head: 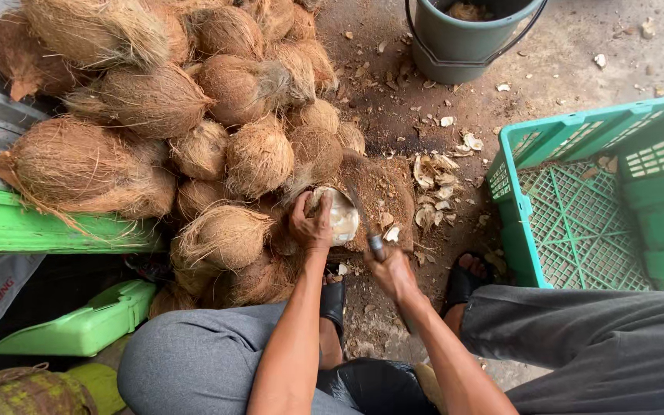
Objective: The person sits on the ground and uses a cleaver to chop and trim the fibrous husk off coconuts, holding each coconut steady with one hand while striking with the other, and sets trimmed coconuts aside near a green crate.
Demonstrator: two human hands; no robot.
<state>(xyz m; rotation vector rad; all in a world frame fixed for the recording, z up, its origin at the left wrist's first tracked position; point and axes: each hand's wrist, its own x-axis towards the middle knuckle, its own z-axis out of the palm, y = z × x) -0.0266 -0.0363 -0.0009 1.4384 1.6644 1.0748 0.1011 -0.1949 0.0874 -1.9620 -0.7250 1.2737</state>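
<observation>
Left hand steadies a coconut at frame centre while the right hand sets a knife to it.

The left hand is wrapped over the near side of a partly peeled coconut, fingers closed on it, pressing it onto a wooden block at the centre of the frame. The right hand, just lower right of it, is clenched around the handle of a knife; the blade's long axis runs up and left from that hand, lying against the coconut's right flank. Husked coconuts are piled in the upper left, shell chips lie beyond the block, a green crate stands at right, and a bucket at the top.
</observation>
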